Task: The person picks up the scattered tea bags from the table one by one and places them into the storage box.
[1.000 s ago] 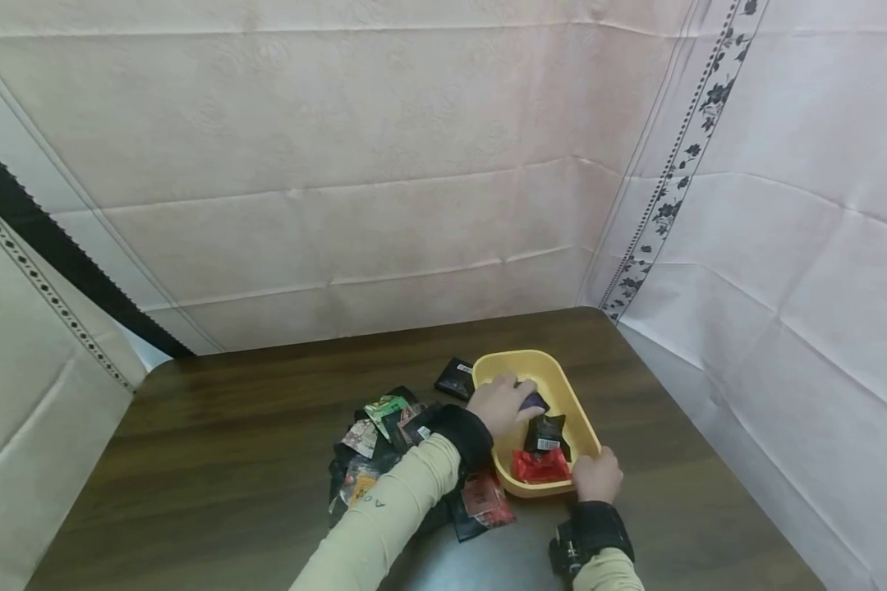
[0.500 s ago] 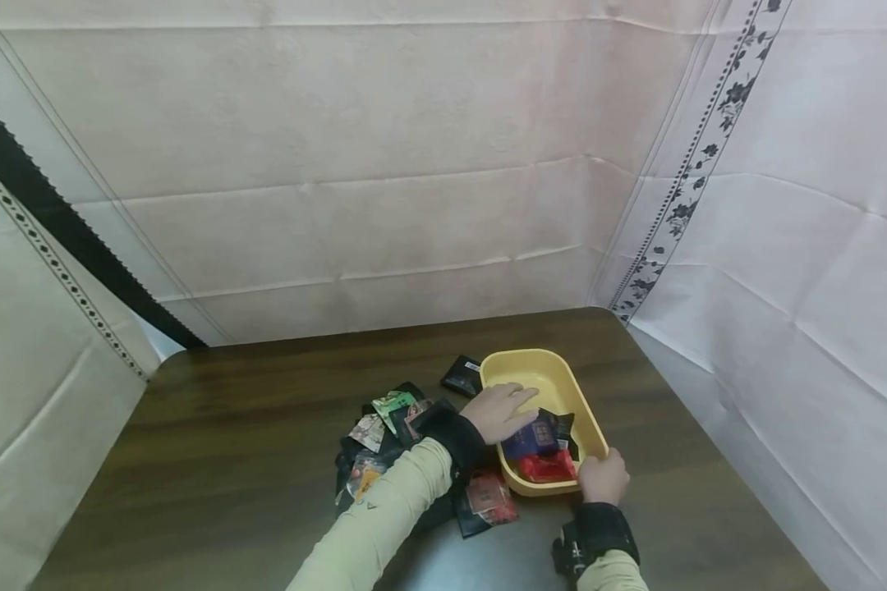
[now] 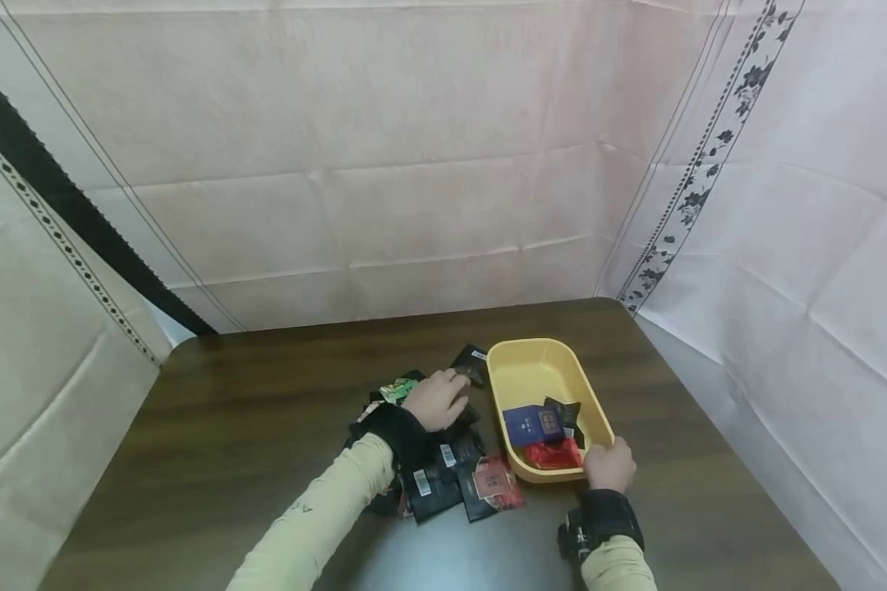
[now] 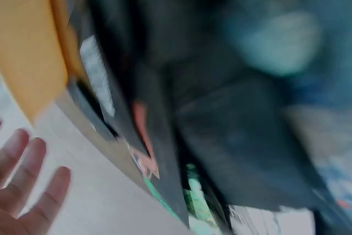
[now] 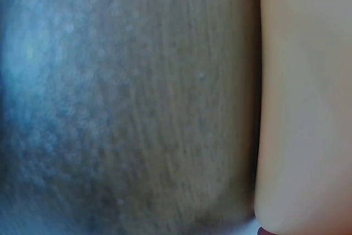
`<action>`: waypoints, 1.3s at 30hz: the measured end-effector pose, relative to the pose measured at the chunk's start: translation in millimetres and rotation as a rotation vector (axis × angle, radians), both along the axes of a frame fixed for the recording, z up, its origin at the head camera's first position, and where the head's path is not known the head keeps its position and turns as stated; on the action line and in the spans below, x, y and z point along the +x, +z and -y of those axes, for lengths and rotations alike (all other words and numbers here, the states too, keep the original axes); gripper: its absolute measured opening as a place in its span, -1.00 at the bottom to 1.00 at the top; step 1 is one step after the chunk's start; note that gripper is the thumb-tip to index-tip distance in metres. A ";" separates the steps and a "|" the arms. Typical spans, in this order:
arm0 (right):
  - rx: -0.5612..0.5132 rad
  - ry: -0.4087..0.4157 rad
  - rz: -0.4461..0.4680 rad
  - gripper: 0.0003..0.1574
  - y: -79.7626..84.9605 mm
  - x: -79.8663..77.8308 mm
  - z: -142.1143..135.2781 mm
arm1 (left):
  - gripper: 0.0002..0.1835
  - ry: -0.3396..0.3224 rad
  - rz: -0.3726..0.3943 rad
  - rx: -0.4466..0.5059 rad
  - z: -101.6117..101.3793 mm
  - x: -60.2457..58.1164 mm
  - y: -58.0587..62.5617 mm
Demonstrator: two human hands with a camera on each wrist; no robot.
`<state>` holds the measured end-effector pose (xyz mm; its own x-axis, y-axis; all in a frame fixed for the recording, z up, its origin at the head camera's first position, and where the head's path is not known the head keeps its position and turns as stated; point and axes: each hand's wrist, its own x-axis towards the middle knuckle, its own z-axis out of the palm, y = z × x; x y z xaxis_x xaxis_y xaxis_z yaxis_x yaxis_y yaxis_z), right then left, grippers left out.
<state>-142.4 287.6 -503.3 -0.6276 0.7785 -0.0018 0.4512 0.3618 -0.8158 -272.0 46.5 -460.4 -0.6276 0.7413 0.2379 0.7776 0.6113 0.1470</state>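
Note:
My left hand (image 3: 436, 400) is over the pile of black packets (image 3: 447, 476), left of the yellow plastic basket (image 3: 532, 349). Its fingers (image 4: 34, 160) are spread loosely in the left wrist view, and nothing shows in them. My right hand (image 3: 610, 466) grips the basket's near right corner. Inside the basket lie a purple-blue packet (image 3: 534, 424), a black packet (image 3: 571, 414) and a red packet (image 3: 558, 454). The right wrist view shows just the basket wall (image 5: 308, 103) and tabletop, with the right fingers out of sight.
A black packet (image 3: 471, 361) lies against the basket's far left side. One packet with a red label (image 3: 497, 484) is by its near left corner. The brown wooden table (image 3: 266, 427) is bordered by pale hanging cloth (image 3: 384, 213).
My left hand has let go of the purple-blue packet inside the basket and moved left, out over the pile. The right hand stays at the basket corner.

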 end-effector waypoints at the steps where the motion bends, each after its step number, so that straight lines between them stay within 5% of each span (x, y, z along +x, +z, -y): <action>1: 0.002 0.001 0.000 -0.53 0.3 -1.3 -0.5 | -0.72 -0.019 -0.045 -0.047 2.2 6.2 -0.8; 5: -0.002 0.003 -0.001 -0.54 0.6 -4.0 -1.1 | -0.67 -0.113 -0.179 -0.220 3.4 36.7 -9.6; 9: -0.006 -0.001 -0.013 -0.54 0.7 -4.5 -1.7 | -0.53 -0.189 -0.180 -0.283 -4.4 61.4 -20.7; 16: -0.004 0.006 -0.011 -0.52 2.1 -4.4 -1.2 | -0.35 -0.176 -0.223 -0.433 -23.3 89.5 -36.8; 23: -0.020 0.009 0.003 -0.49 1.7 -3.2 1.2 | -0.50 -0.155 -0.153 -0.438 -38.5 99.8 -49.7; 29: -0.007 0.021 0.013 -0.51 2.6 -1.1 3.6 | -0.79 -0.244 -0.138 -0.408 -37.9 105.8 -53.5; 35: -0.012 0.003 0.001 -0.54 4.6 0.6 3.3 | -0.92 -0.353 -0.110 -0.323 -33.2 107.6 -36.3; 39: -0.020 -0.010 0.000 -0.52 4.1 0.2 1.2 | -0.81 -0.366 -0.051 -0.246 -38.1 101.2 -17.3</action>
